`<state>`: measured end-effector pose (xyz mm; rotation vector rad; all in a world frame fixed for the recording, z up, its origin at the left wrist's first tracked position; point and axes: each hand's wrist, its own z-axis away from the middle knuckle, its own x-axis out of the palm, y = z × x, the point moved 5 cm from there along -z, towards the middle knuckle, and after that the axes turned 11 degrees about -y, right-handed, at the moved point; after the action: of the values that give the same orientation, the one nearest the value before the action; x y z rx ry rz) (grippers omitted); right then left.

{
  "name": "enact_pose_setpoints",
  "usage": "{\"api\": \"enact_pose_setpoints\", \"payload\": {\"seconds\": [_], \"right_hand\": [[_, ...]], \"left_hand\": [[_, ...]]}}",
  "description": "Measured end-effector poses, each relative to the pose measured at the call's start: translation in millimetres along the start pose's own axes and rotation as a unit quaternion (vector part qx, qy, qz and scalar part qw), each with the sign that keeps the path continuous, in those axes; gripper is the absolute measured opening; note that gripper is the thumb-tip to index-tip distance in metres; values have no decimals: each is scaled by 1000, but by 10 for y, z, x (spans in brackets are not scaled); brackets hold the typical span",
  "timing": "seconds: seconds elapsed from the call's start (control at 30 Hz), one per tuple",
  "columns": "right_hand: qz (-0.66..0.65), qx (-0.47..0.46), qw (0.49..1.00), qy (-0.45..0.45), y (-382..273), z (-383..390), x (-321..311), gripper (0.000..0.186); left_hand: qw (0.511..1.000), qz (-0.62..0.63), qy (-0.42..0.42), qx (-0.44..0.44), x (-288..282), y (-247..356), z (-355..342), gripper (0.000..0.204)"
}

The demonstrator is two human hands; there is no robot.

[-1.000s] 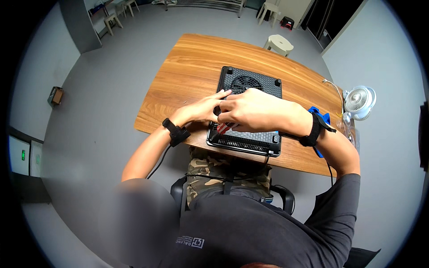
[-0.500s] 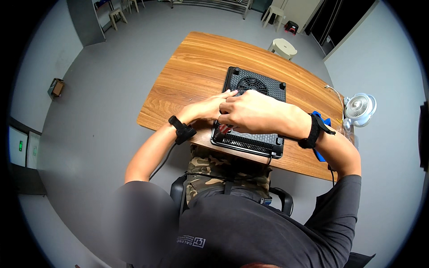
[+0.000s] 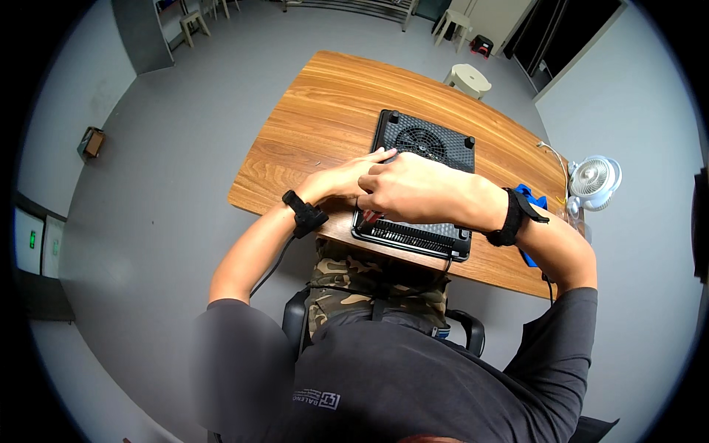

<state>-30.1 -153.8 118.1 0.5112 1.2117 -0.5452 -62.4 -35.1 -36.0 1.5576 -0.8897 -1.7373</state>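
Note:
A flat black appliance (image 3: 449,131) with a round fan grille and stubby feet lies underside up on the wooden table, looking like an induction cooker. Over its middle, my right hand (image 3: 413,186) is closed around a tool with a red-and-white handle (image 3: 371,216). The rest of that tool is hidden under the fist, so its kind does not show. My left hand (image 3: 341,179) reaches in from the left, its visible fingers stretched out at the appliance's left side. Part of it is covered by my right hand.
The wooden table (image 3: 310,111) carries a small white fan (image 3: 593,177) at its right end, with a blue item (image 3: 530,193) beside my right forearm. A black cord (image 3: 447,263) leaves the appliance's near edge. A cream stool (image 3: 469,77) stands beyond the table.
My right fist has turned slightly and sits a touch lower over the appliance, still gripping the tool. My left hand stays in nearly the same place. The whole view has shifted very slightly.

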Motion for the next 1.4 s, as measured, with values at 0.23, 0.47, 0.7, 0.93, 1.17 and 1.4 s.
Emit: {"api": "enact_pose_setpoints", "payload": {"seconds": [0.23, 0.47, 0.7, 0.93, 1.17, 1.4], "right_hand": [[-26, -18, 999, 10, -22, -75, -59, 28], [-76, 12, 995, -70, 24, -231, -54, 38], [-118, 102, 986, -52, 44, -164, -146, 46], [-132, 36, 991, 2, 16, -61, -162, 32], [-50, 86, 995, 4, 61, -229, 50, 42], [-175, 101, 978, -49, 105, -114, -88, 53]], "left_hand": [[998, 17, 35, 43, 25, -71, 60, 112], [997, 68, 20, 44, 70, -46, 158, 108], [995, 95, 2, 40, 170, 16, 368, 105], [993, 108, -9, 38, 16, 67, 98, 101], [992, 122, -16, 40, 97, 116, 157, 98], [990, 139, -23, 27, 157, 144, 372, 94]]}}
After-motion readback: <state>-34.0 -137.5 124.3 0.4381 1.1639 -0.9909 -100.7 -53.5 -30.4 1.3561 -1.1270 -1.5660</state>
